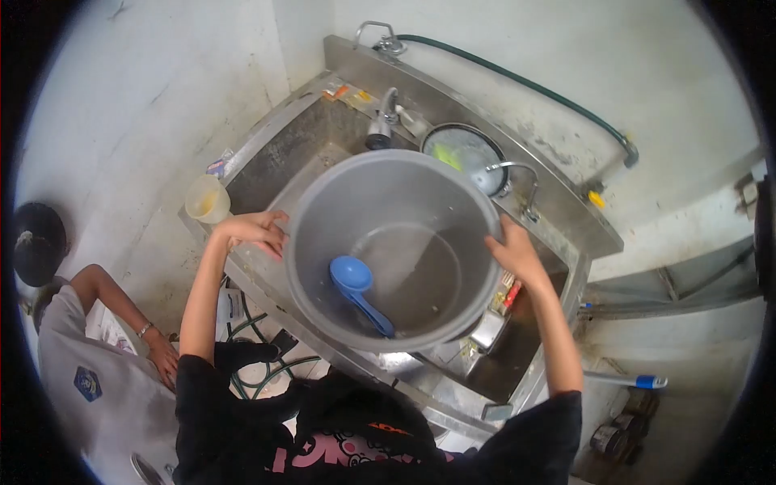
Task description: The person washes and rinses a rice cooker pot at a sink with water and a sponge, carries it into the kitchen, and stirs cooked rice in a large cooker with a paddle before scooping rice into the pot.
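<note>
A large round grey tub [396, 194] rests over the steel double sink, covering much of it. Inside the tub, on its left side, lies a blue ladle [364, 296]. My right hand [516, 247] grips the tub's right rim, thumb up and fingers partly hidden behind it. At the left rim is my left hand [257, 231], its fingers bent against the outside of the tub. Behind the tub a round glass lid [462, 153] leans near the curved tap, with something yellow-green by it.
A faucet [385, 118] stands behind the tub. On the left ledge sits a cloudy plastic cup [208, 200]. A green hose [517, 79] runs along the wall. At the left stands another person [105, 396] in a grey shirt. A metal container [487, 330] is in the right basin.
</note>
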The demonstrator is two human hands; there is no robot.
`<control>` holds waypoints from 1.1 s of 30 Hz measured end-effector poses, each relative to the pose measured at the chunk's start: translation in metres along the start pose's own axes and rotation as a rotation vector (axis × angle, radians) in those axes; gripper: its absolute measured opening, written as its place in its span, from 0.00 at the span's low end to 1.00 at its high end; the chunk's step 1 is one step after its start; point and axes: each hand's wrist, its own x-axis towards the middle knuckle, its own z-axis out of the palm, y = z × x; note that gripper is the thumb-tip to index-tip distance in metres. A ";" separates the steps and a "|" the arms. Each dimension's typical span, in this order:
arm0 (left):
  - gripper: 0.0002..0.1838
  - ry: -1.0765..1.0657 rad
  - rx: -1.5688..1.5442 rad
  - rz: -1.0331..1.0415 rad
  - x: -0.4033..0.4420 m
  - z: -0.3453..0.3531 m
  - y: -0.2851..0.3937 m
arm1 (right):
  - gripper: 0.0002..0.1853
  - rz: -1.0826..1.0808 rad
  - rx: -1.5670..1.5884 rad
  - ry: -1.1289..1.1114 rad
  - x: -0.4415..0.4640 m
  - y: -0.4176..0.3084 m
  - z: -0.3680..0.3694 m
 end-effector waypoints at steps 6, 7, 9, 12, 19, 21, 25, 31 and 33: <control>0.32 -0.302 0.175 -0.093 0.106 -0.062 0.001 | 0.17 0.146 -0.023 -0.148 0.010 -0.043 -0.022; 0.33 -0.241 0.334 0.021 0.128 -0.069 0.012 | 0.17 0.150 -0.033 -0.141 0.009 -0.050 -0.023; 0.35 -0.160 0.446 0.137 0.183 -0.085 0.037 | 0.17 0.132 -0.066 -0.184 0.005 -0.062 -0.025; 0.30 0.113 0.033 0.237 0.281 -0.091 0.051 | 0.17 0.243 -0.033 -0.195 0.006 -0.094 -0.031; 0.16 0.736 0.697 0.623 0.439 -0.095 0.054 | 0.16 0.370 -0.016 -0.304 0.025 -0.119 -0.029; 0.11 0.706 0.661 0.554 0.454 -0.097 0.053 | 0.17 0.381 -0.059 -0.261 0.021 -0.106 -0.024; 0.09 0.786 0.693 0.613 0.476 -0.111 0.046 | 0.17 0.436 0.022 -0.274 0.029 -0.112 -0.021; 0.12 1.059 0.459 0.764 0.525 -0.136 0.031 | 0.17 0.394 -0.024 -0.290 0.022 -0.102 -0.021; 0.12 1.106 0.258 0.684 0.520 -0.127 0.038 | 0.17 0.432 0.003 -0.291 0.021 -0.102 -0.021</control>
